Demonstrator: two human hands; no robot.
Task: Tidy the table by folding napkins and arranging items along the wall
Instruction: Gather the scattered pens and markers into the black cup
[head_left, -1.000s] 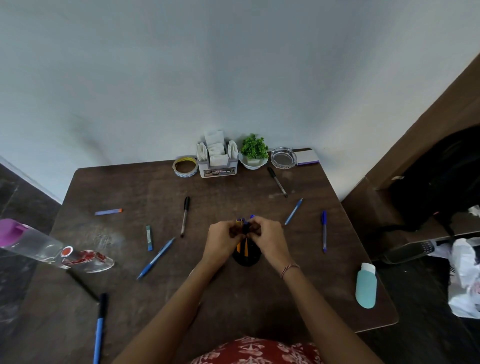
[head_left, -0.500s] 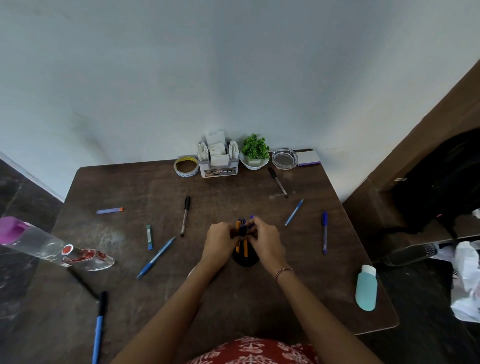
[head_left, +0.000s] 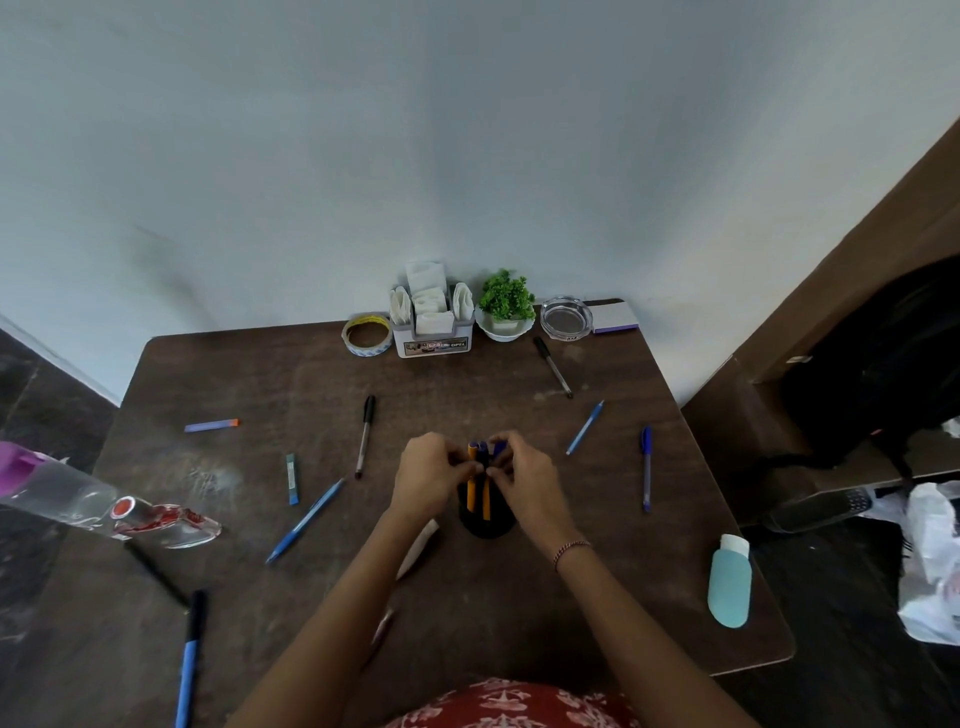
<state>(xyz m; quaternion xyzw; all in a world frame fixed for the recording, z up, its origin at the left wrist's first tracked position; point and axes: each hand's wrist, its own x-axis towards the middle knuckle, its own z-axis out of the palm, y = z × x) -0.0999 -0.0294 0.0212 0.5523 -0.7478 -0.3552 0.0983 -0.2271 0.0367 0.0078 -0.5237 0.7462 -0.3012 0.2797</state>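
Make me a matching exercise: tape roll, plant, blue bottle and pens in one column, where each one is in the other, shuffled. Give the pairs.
1 tape roll
2 plant
3 blue bottle
4 pens

A gripped by the left hand and right hand
B just left of the napkin box
C lying near the table's right edge
D in a white bowl, right of the napkin box

Pairs: 1-B, 2-D, 3-C, 4-A

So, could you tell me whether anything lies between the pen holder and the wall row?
Nothing directly: the table between the pen holder and the napkin holder is bare. A black pen lies left of that line, a second black pen right.
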